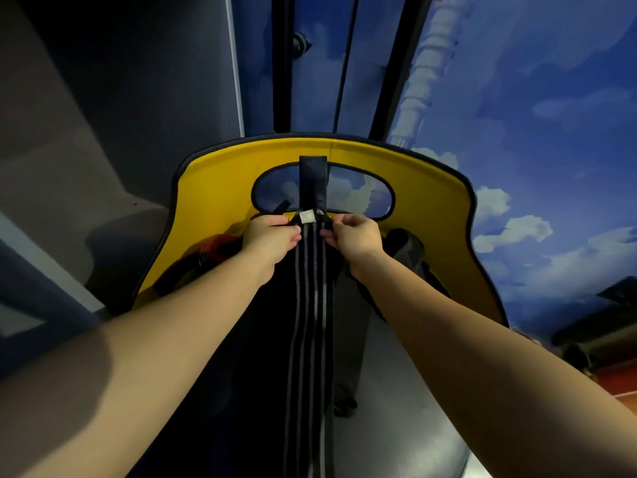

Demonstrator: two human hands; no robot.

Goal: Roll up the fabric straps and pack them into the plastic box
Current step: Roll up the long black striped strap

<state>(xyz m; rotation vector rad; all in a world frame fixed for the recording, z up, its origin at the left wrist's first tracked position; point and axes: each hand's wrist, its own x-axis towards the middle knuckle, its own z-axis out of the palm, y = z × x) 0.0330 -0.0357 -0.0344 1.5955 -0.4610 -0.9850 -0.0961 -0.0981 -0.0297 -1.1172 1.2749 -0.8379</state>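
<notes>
The left hand has its fingers curled in, thumb on top, pinching the left edge of the black fabric strap just below its far end. The right hand mirrors it on the other side, fingertips and thumb closed on the strap's right edge. Between the two hands sits a small white tag sewn onto the strap, and beyond it a dark flap of the strap reaches up and lies over the rim of a yellow chair back, right at the middle of its oval cut-out.

From the hands the strap runs straight back toward the person, long and flat, with pale grey stripes along its length. Both bare forearms stretch out on either side of it.

More dark straps and something orange lie bunched by the left wrist against the yellow surface; another dark bundle sits beside the right wrist. Under the right arm lies a pale grey surface. I cannot make out the plastic box. Behind the chair stands a wall painted with blue sky and clouds.
</notes>
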